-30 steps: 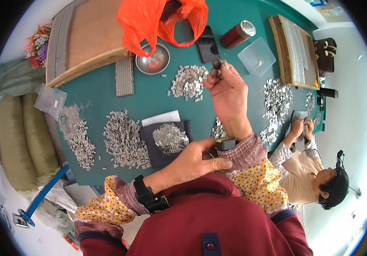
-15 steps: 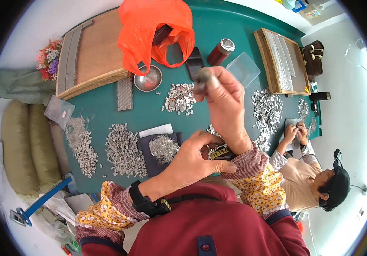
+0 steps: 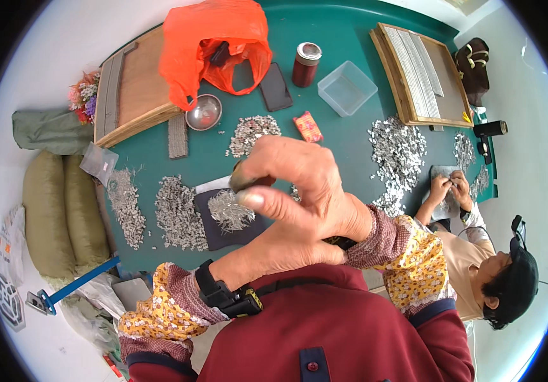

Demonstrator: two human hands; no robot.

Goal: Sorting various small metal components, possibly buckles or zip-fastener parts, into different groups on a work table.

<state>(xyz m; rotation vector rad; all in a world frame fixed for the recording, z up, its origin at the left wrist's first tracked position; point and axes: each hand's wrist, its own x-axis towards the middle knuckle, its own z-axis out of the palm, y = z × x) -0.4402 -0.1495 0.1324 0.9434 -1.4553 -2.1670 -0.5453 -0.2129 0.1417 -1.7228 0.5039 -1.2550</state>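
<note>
My left hand [image 3: 287, 245] reaches across to my right wrist, its thumb lying along the patterned sleeve cuff. It is closed around the black wrist device [image 3: 340, 242], which shows only in part; the other fingers are hidden behind my right hand. My right hand [image 3: 306, 184] is raised over the near part of the table, fingers curled and thumb close to the index fingertip. Something dark is at those fingertips, too unclear to name. Just beyond them lies a clump of thin silvery wire-like pieces [image 3: 232, 211] on a dark cloth [image 3: 213, 237].
Heaps of small silvery pieces [image 3: 398, 156] cover parts of the green table [image 3: 350, 19]. Around them are an orange plastic bag [image 3: 217, 22], a metal bowl [image 3: 204, 113], a phone [image 3: 276, 88], a red flask [image 3: 306, 67], a clear box [image 3: 347, 89] and wooden trays [image 3: 414, 76]. A co-worker [image 3: 477, 267] sits at the right.
My right hand has swung left and lower, away from the flask, and a pink-orange packet now shows. My left hand has shifted slightly and stays at my right wrist. The view has turned a little.
</note>
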